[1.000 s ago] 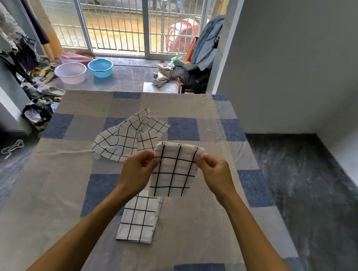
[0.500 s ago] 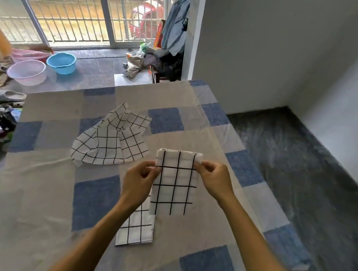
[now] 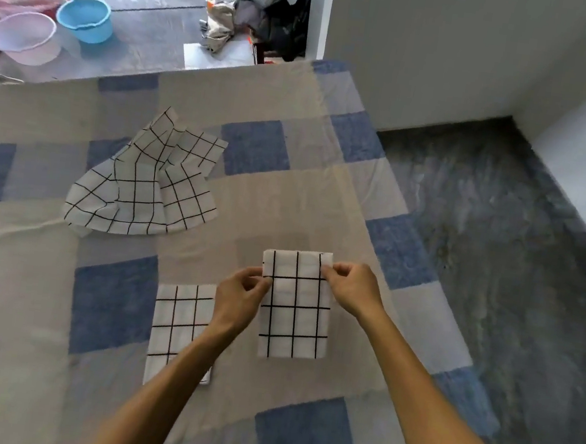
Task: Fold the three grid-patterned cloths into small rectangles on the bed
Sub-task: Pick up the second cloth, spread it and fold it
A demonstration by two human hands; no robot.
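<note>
Blue-and-beige checked bedding covers the bed [image 3: 34, 281], which fills most of the view, with dark stone floor [image 3: 504, 249] to its right and a barred door along the top edge.

By my judgement the task is about two thirds done. The first cloth [image 3: 178, 318] lies flat on the bed as a small, tidy rectangle, close to the person. Just to its right is the second cloth [image 3: 293, 318], also already down to a small rectangle. The left hand [image 3: 240, 297] pinches its upper left edge between thumb and fingers, and the right hand [image 3: 353, 289] pinches its upper right corner the same way. It looks ready to be set down beside the first, or given one last fold. The third cloth [image 3: 143, 187] lies rumpled and unfolded farther up the bed to the left, well apart from the other two, so it has to be spread and folded from scratch.

Some things are hard to read. The left forearm crosses the first cloth and hides its lower right corner, so I cannot say whether that edge is square. I cannot tell whether the second cloth's lower edge rests on the bedding or hangs just above it, nor how many layers it has. One corner of the third cloth is tucked under itself. A blue basin [image 3: 85, 17] and a pale basin [image 3: 23, 35] stand on the floor beyond the bed, and the frame cuts off the door above them.
</note>
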